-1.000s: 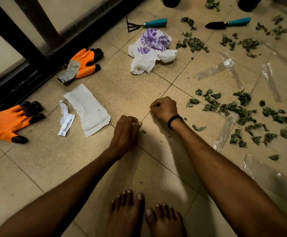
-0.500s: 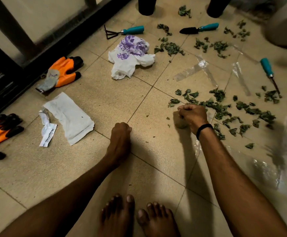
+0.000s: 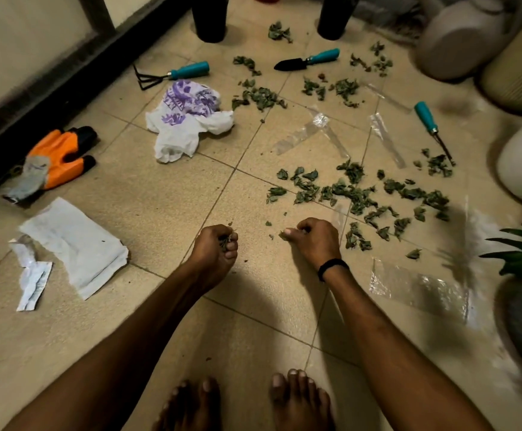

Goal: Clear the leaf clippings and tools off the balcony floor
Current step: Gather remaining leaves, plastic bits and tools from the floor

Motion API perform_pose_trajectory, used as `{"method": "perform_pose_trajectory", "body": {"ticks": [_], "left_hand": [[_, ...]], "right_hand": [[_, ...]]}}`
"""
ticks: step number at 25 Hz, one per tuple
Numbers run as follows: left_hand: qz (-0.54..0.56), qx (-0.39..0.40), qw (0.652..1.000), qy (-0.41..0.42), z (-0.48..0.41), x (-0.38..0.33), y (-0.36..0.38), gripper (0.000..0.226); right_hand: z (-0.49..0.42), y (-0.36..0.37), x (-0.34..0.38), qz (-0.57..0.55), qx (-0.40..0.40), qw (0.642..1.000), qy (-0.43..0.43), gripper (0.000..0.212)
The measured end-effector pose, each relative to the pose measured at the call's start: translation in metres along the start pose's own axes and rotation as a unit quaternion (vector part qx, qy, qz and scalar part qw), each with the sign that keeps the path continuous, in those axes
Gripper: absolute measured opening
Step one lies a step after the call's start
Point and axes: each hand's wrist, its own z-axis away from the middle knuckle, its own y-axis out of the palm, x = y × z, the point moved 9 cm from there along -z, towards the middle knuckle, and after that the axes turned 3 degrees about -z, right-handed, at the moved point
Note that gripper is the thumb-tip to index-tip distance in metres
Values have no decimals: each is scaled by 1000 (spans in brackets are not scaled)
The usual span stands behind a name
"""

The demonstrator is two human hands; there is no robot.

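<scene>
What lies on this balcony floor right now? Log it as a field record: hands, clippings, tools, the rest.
left hand: grips a wad of leaf clippings
right hand: pinches one leaf
loose leaves: scattered on tiles, mostly right of the hands
tools on floor: hand rake, trowel, thin teal-handled tool
rest: orange glove, printed bag, white paper

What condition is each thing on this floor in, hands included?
Left hand: fist gripping green leaf clippings.
Right hand: pinching one leaf clipping.
Loose green leaves: scattered over tiles.
Teal-handled black trowel: lying flat, untouched.
Teal-handled pronged rake: lying flat.
White purple-printed plastic bag: crumpled.
</scene>
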Motion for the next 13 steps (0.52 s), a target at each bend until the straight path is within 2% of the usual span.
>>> {"method": "perform_pose_trajectory", "body": {"ticks": [2, 3, 4, 6, 10, 13], "left_hand": [[-52, 6, 998, 15, -3, 1, -5, 13], [-69, 7, 997, 21, -3, 1, -6, 13], [-74, 5, 997, 27, -4, 0, -8, 13], [-60, 4, 998, 37, -7, -3, -9, 14], [-52, -1, 998, 25, -3, -6, -8, 31], [4, 16, 1000, 1, 4, -4, 1, 18]], "right_hand": [[4, 15, 13, 51, 14, 997, -60, 29], [5, 20, 20, 86, 17, 992, -86, 22], [5, 25, 25, 118, 17, 987, -105, 14], [3, 28, 31, 153, 4, 980, -124, 17], [-2, 17, 31, 98, -8, 991, -86, 16], [-5, 13, 20, 36, 1, 998, -45, 23]]}}
